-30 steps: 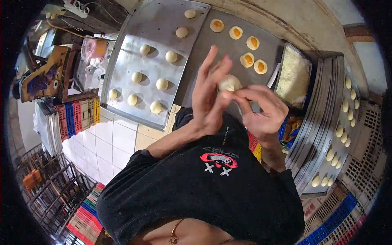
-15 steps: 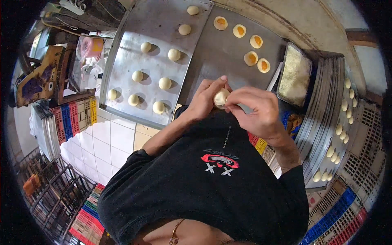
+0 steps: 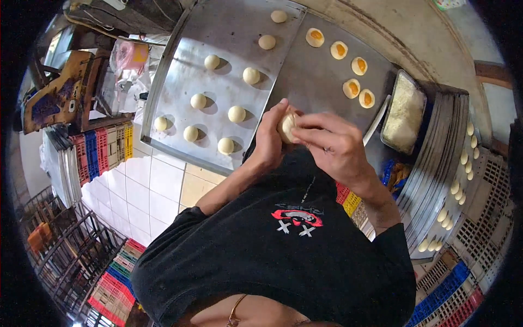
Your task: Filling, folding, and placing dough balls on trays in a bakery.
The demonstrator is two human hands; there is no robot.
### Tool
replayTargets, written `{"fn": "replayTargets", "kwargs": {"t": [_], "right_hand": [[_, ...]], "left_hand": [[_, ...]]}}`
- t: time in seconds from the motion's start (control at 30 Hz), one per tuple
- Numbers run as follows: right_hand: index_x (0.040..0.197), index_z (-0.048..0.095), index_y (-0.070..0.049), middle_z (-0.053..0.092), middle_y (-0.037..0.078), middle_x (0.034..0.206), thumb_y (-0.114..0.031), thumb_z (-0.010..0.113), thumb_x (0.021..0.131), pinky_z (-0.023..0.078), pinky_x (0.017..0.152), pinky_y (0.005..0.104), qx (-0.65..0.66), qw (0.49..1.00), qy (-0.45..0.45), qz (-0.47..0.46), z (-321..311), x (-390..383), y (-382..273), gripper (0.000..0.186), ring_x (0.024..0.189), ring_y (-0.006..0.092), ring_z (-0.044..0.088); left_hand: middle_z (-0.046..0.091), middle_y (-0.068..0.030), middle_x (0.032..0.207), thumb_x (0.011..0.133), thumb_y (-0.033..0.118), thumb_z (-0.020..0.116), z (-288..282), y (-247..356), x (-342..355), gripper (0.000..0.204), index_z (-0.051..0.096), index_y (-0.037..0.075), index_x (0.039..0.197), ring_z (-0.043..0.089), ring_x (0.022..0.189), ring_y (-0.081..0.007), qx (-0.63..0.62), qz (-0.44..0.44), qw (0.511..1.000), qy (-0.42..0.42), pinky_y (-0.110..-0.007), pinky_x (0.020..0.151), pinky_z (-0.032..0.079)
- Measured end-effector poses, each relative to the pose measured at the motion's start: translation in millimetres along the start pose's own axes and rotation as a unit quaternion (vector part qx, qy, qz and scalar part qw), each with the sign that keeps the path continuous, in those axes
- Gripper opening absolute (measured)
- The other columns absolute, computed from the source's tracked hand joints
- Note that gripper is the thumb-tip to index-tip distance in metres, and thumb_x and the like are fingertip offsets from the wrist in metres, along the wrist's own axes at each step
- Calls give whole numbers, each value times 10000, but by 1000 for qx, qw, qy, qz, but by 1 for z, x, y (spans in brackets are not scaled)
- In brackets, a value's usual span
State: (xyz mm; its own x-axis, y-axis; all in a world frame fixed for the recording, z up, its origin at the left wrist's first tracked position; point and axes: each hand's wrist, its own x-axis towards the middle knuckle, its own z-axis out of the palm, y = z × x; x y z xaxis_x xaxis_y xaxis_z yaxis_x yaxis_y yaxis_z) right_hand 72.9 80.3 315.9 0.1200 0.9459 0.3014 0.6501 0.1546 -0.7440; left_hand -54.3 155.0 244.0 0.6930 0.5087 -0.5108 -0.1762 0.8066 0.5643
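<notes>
Cupped in my left hand (image 3: 271, 133) is a pale ball of dough (image 3: 287, 127), held in front of my chest. The fingertips of my right hand (image 3: 332, 141) pinch the dough's edge from the other side. Beyond my hands, on the dark metal worktop (image 3: 327, 71), lie several flat dough rounds with orange filling, one of them a filled dough round (image 3: 351, 88). To the left a metal tray (image 3: 180, 71) carries several smooth dough balls in loose rows, such as the dough ball (image 3: 236, 114). Whether filling is inside the held dough is hidden.
Right of the worktop stands a rectangular pan of pale shreds or crumbs (image 3: 404, 111). Beside it is a tall stack of metal trays (image 3: 436, 158), the top one bearing long dough pieces (image 3: 455, 187). Coloured plastic crates (image 3: 103, 150) stand at lower left by the white tiled floor (image 3: 131, 191).
My view has shifted, so the trays sit farther right and slightly lower. My right fingers have closed in over the dough's edge, and the ball has turned a little in my left hand.
</notes>
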Motion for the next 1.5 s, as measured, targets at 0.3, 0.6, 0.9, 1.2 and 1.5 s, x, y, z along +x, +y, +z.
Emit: {"fn": "replayTargets", "kwargs": {"t": [0.3, 0.6, 0.9, 1.2, 1.5], "right_hand": [[752, 656, -51, 604, 68, 813, -40, 772, 632, 493, 649, 345, -66, 991, 17, 113, 23, 3, 38, 167, 739, 252, 611], [788, 660, -37, 593, 81, 865, -93, 784, 674, 490, 740, 350, -16, 966, 74, 246, 34, -23, 67, 177, 827, 260, 609], [803, 662, -31, 611, 107, 891, -88, 766, 695, 495, 746, 358, -59, 915, 123, 379, 14, -77, 112, 161, 859, 281, 612], [812, 672, -25, 628, 99, 884, -85, 749, 732, 505, 650, 316, -38, 900, 166, 402, 3, -73, 108, 126, 801, 242, 631], [984, 647, -13, 661, 70, 934, -146, 659, 879, 497, 725, 264, 327, 783, 335, 409, -16, -53, 131, 170, 824, 140, 624]], "left_hand": [[558, -65, 823, 812, 225, 674, -47, 22, 55, 319, 541, 7, 1003, 539, 766, -121, 420, 174, 890, 37, -282, 657, 462], [552, -211, 1054, 827, 212, 579, -221, 105, 297, 372, 527, 2, 1130, 489, 1039, -407, 782, 413, 392, 254, -481, 851, 422], [321, -178, 1444, 806, 382, 588, -15, 98, 280, 568, 544, 50, 1265, 308, 1303, -382, 754, -109, 643, 73, -603, 999, 259], [435, -147, 1352, 745, 164, 615, -2, -43, 351, 393, 618, 122, 1135, 347, 1280, -363, 755, 310, 534, 219, -607, 1009, 235], [574, -103, 1153, 966, 93, 465, 53, 7, 186, 237, 451, 57, 1200, 597, 1014, -256, -14, 102, 984, -148, -406, 890, 495]]}}
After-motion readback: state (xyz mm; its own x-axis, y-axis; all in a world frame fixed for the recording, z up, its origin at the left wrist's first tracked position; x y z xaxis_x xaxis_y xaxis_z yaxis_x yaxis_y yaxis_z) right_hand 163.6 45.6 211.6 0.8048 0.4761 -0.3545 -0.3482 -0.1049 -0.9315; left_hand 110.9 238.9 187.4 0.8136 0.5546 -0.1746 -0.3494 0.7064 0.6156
